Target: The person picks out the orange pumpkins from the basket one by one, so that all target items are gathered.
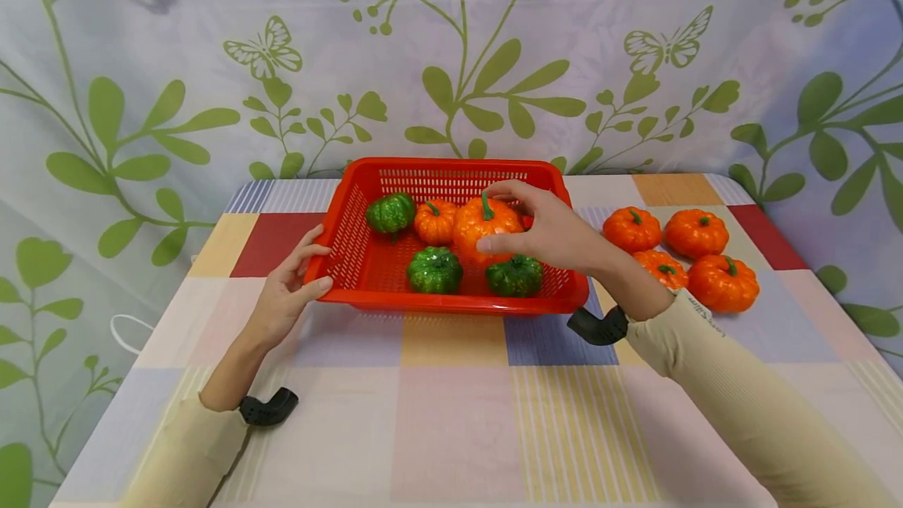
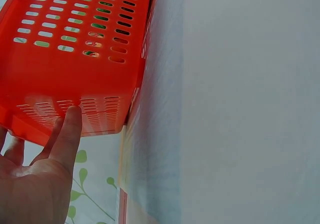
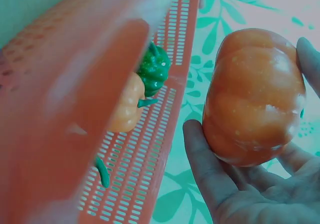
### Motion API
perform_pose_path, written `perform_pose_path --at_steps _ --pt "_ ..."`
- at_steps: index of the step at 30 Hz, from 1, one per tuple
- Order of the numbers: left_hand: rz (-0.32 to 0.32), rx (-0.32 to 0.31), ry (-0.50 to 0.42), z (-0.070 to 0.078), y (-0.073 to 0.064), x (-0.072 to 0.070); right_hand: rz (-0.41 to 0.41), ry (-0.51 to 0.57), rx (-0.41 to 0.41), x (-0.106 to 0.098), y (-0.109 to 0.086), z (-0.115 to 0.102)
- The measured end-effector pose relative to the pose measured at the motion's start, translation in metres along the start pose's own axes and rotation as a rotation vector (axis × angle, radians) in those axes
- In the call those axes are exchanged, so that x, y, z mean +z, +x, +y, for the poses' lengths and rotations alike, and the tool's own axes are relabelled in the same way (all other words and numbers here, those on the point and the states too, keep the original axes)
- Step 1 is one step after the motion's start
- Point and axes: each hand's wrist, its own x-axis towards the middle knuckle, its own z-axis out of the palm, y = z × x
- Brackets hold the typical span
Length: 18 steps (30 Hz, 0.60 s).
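Observation:
My right hand [image 1: 546, 230] grips a shiny orange pumpkin [image 1: 485, 227] with a green stem, over the right half of a red plastic basket [image 1: 451, 302]. In the right wrist view, the pumpkin [image 3: 255, 99] sits between the thumb and fingers, apart from the basket. Against the basket's left end lies my left hand [image 1: 285, 292], its fairly straight fingers touching the rim and outer wall. Inside the basket are a small orange pumpkin [image 1: 435, 223], a green pumpkin [image 1: 390, 214] at back left, and two more green pumpkins [image 1: 434, 270] near the front. My right hand hides part of the interior.
Several orange pumpkins [image 1: 723, 283] stand in a group on the table right of the basket, one partly behind my right forearm. A checked cloth [image 1: 451, 429] covers the table. Behind it hangs a leaf-patterned curtain [image 1: 317, 61]. A white cord [image 1: 127, 335] shows at the left edge.

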Motion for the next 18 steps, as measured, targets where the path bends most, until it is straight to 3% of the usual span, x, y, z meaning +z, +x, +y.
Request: perform_pose_path --at_steps 10,18 --pt "0.001 0.002 -0.002 0.0 0.0 0.001 -0.009 0.052 0.005 -0.004 -0.029 0.006" --pt "0.004 0.012 0.01 0.0 -0.001 0.001 0.007 0.009 0.034 -0.015 -0.059 0.017"
